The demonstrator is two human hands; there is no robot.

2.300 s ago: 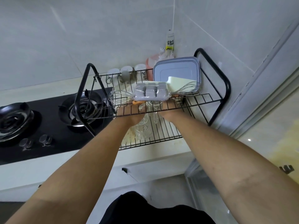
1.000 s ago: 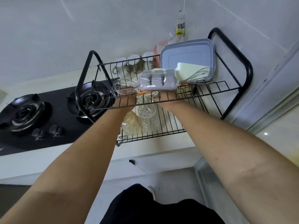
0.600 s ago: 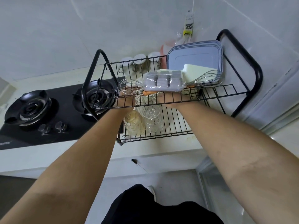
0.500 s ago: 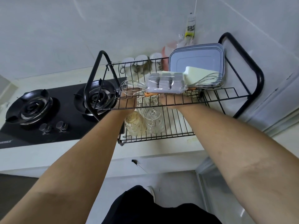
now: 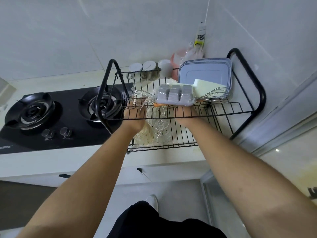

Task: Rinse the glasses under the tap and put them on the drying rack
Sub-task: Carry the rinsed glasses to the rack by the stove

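A black two-tier wire drying rack (image 5: pixel 223 115) stands on the white counter. On its lower tier stand a yellowish ribbed glass (image 5: pixel 143 137) and a clear glass (image 5: pixel 161 130), close together. A third clear glass (image 5: pixel 158 111) shows behind them, between my hands. Both my arms reach in under the upper shelf. My left hand (image 5: pixel 135 115) lies against the left side of the glasses. My right hand (image 5: pixel 186 115) is to their right. The upper shelf's wires and the items on it hide the fingers of both hands.
The upper shelf carries a grey ice tray (image 5: pixel 174 97), two wire whisks (image 5: pixel 139 99), a white board and stacked grey lids (image 5: pixel 205 74). A black two-burner gas hob (image 5: pixel 56 114) lies left of the rack. Small jars (image 5: pixel 148 67) stand behind against the tiled wall.
Both hands stay under the upper shelf beside the glasses. My head has shifted, so the rack sits a little more to the right and lower in view. The glasses have not visibly moved.
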